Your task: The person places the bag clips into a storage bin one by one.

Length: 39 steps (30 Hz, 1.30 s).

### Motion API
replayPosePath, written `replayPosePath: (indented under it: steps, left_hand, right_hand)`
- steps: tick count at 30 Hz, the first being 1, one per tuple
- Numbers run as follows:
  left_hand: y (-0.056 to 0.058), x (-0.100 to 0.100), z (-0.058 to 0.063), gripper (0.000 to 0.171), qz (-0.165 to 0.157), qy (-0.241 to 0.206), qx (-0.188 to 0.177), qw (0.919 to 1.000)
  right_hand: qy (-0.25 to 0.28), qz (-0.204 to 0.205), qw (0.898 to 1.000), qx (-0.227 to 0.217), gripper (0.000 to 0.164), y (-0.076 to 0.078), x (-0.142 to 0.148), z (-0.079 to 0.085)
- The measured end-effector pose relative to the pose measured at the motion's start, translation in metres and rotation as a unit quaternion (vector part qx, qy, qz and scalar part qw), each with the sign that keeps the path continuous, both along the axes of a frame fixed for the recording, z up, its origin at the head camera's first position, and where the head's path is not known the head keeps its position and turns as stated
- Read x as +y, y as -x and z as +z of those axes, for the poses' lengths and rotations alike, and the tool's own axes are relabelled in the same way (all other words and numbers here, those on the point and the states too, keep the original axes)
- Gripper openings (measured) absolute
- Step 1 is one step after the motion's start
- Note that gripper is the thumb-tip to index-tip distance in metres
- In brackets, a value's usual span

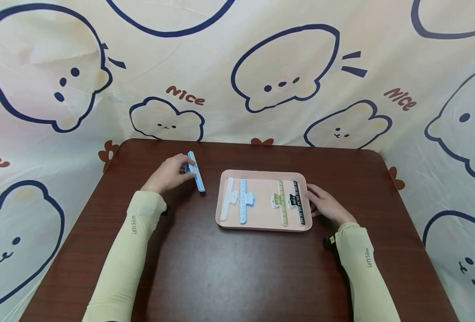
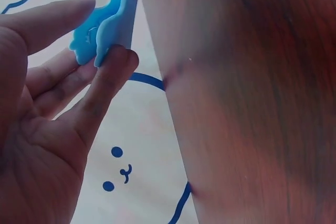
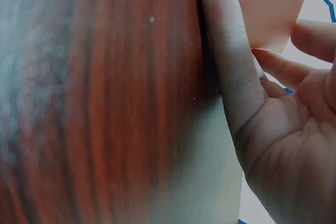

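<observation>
My left hand (image 1: 172, 172) pinches a light blue clip (image 1: 196, 172) with ruler-like marks along its bar, tilted over the far left of the table. In the left wrist view, thumb and fingers close on the blue clip (image 2: 113, 22) near its shaped handle. A pink tray (image 1: 261, 175) lies to the right. On it are a white clip (image 1: 227, 199), a blue clip (image 1: 243, 201), a green clip (image 1: 282, 203) and a black clip (image 1: 297, 203). My right hand (image 1: 326, 205) touches the tray's right side with spread fingers; in the right wrist view its thumb (image 3: 228, 35) is straight.
The dark brown wooden table (image 1: 237, 277) has its far edge close behind the tray. A pale cloth (image 1: 217, 67) with cartoon bears hangs at the back and both sides. Both forearms wear light yellow-green sleeves.
</observation>
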State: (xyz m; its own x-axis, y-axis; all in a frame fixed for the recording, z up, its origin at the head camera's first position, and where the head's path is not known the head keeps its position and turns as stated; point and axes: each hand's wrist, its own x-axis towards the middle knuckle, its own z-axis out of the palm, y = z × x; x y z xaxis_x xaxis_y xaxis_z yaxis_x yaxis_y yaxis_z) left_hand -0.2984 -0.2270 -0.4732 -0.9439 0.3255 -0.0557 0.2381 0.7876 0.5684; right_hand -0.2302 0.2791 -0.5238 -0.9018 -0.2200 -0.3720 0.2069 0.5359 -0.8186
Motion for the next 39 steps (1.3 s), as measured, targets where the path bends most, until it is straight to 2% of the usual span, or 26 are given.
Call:
replayPosePath:
  steps: [3, 7, 10, 14, 21, 32, 39]
  left_hand:
    - [-0.002, 0.002, 0.003, 0.041, 0.001, -0.036, -0.002, 0.9994]
    - [-0.005, 0.007, 0.008, 0.041, -0.02, -0.081, 0.005, 0.9965]
    - [-0.009, 0.011, 0.013, 0.041, -0.037, -0.105, 0.007, 0.9937]
    - [-0.015, 0.017, 0.019, 0.04, -0.043, -0.133, 0.002, 0.9902]
    - [-0.022, 0.029, 0.028, 0.039, -0.061, -0.193, -0.017, 0.9792]
    - [-0.034, 0.051, 0.039, 0.041, -0.098, -0.205, -0.009, 0.9737]
    - [-0.037, 0.065, 0.043, 0.042, -0.12, -0.217, -0.009, 0.9687]
  right_hand:
    - [0.002, 0.001, 1.0, 0.0, 0.055, 0.0, 0.0, 0.0]
    - [0.001, -0.001, 1.0, 0.0, 0.056, 0.0, 0.001, 0.0]
    - [-0.001, -0.003, 1.0, -0.002, 0.057, -0.001, 0.002, 0.0]
    - [-0.003, -0.004, 1.0, -0.004, 0.057, -0.001, 0.002, -0.001]
    - [-0.003, -0.004, 1.0, -0.004, 0.057, -0.001, 0.004, -0.003]
    - [-0.004, -0.003, 1.0, -0.001, 0.057, 0.0, 0.003, -0.004]
    - [0.001, -0.005, 1.0, -0.004, 0.056, 0.0, 0.001, -0.001]
